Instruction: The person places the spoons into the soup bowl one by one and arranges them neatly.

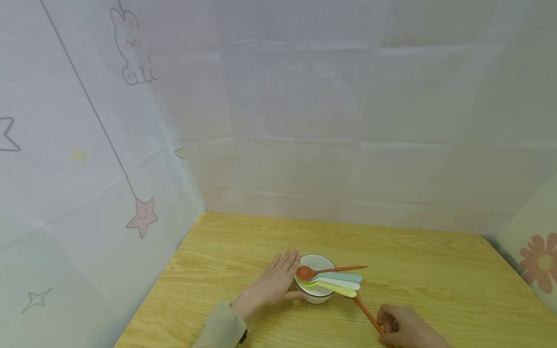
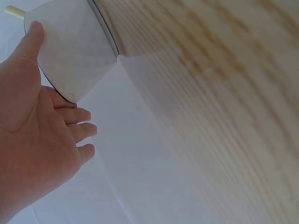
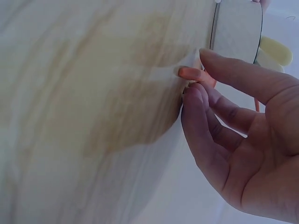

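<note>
A white bowl [image 1: 318, 299] with a dark rim stands on the wooden table, several utensils leaning in it. Its orange spoon [image 1: 305, 273] lies on top, handle to the right; teal [image 1: 348, 277], white [image 1: 350, 285] and yellow [image 1: 344, 291] handles stick out below that. My left hand [image 1: 278, 278] rests against the bowl's left side, fingers straight along the far edge and thumb on the near wall. With thumb and fingertips, my right hand [image 1: 404, 325] pinches the end of a thin orange utensil handle [image 1: 367, 313] that slants up to the yellow one; its other end is hidden.
The wooden table [image 1: 243, 237] meets a pale cloth wall [image 1: 283, 169] at the back. Printed cloth also hangs at the left, with a pink star [image 1: 142, 216], and at the right, with a flower [image 1: 541, 261].
</note>
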Action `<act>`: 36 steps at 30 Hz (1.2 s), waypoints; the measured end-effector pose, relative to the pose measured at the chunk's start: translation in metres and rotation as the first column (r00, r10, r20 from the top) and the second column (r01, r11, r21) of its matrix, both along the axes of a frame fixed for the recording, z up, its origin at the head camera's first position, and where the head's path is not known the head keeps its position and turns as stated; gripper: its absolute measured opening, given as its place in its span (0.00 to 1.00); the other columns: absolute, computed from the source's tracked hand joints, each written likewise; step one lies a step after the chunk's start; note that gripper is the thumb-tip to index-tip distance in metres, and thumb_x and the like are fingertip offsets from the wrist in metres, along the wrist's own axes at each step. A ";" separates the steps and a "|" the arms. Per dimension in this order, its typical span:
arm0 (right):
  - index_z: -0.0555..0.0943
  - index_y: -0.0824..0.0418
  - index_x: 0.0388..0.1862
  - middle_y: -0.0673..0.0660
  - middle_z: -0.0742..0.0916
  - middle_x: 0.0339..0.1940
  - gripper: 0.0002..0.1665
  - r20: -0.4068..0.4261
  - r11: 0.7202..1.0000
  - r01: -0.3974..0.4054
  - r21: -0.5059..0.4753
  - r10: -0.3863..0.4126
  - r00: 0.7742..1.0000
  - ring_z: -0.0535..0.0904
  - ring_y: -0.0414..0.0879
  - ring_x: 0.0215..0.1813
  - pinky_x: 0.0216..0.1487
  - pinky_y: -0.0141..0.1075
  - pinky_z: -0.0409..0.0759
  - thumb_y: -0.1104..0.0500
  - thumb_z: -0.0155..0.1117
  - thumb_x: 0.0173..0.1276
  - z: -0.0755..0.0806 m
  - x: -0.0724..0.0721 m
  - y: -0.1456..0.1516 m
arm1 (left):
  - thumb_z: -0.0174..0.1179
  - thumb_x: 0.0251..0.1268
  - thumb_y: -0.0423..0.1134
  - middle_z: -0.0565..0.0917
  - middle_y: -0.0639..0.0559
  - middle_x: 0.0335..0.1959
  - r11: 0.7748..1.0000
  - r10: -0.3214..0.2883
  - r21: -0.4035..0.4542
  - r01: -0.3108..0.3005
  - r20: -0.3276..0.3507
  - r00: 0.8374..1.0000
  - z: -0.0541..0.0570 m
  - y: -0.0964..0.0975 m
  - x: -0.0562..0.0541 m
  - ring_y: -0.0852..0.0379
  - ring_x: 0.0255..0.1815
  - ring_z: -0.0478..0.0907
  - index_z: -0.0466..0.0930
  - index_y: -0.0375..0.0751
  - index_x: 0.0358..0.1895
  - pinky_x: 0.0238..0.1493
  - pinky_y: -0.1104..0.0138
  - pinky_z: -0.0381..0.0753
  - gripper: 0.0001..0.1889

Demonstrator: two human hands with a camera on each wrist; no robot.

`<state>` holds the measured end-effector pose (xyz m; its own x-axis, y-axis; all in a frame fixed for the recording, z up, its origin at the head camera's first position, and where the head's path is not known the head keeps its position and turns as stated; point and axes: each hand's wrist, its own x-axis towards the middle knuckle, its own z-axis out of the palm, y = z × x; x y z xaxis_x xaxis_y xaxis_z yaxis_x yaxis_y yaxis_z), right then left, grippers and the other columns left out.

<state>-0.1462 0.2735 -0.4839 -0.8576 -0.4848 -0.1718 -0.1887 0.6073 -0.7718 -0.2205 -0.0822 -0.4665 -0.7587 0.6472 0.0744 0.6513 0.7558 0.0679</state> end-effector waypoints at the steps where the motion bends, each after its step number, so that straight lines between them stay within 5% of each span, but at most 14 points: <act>1: 0.78 0.63 0.38 0.48 0.79 0.26 0.12 -0.013 1.000 -0.002 0.001 0.002 1.000 0.70 0.30 0.27 0.25 0.27 0.70 0.59 0.71 0.63 -0.001 0.000 0.000 | 0.49 0.66 0.70 0.49 0.42 0.82 1.000 -0.001 0.001 0.001 0.003 1.000 0.000 0.000 0.000 0.45 0.83 0.47 0.45 0.35 0.80 0.82 0.50 0.53 0.52; 15: 0.77 0.62 0.37 0.47 0.78 0.25 0.08 -0.071 0.999 0.001 0.033 0.001 0.997 0.68 0.29 0.26 0.25 0.26 0.69 0.63 0.69 0.63 -0.004 0.000 -0.002 | 0.51 0.66 0.69 0.48 0.42 0.82 1.000 0.004 0.008 -0.005 0.011 1.000 0.000 0.000 0.000 0.44 0.83 0.48 0.45 0.35 0.80 0.82 0.50 0.53 0.52; 26: 0.80 0.59 0.34 0.49 0.79 0.27 0.05 -0.077 0.975 0.129 0.182 -0.117 0.990 0.68 0.32 0.26 0.27 0.27 0.67 0.66 0.67 0.60 0.002 0.001 -0.007 | 0.50 0.66 0.70 0.49 0.42 0.82 1.000 0.004 0.009 -0.004 0.009 1.000 0.000 -0.001 0.002 0.45 0.83 0.47 0.45 0.35 0.80 0.81 0.50 0.54 0.52; 36: 0.83 0.57 0.32 0.46 0.82 0.27 0.06 -0.145 0.978 0.120 0.171 -0.096 0.985 0.68 0.27 0.27 0.27 0.26 0.70 0.67 0.66 0.60 0.005 -0.001 -0.004 | 0.50 0.66 0.69 0.51 0.40 0.82 1.000 -0.008 0.009 0.008 -0.008 1.000 -0.001 0.000 0.000 0.43 0.83 0.49 0.46 0.34 0.79 0.81 0.50 0.54 0.51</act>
<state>-0.1470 0.2696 -0.4791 -0.9244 -0.3600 -0.1256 -0.2098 0.7553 -0.6209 -0.2209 -0.0821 -0.4675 -0.7526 0.6528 0.0862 0.6582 0.7496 0.0696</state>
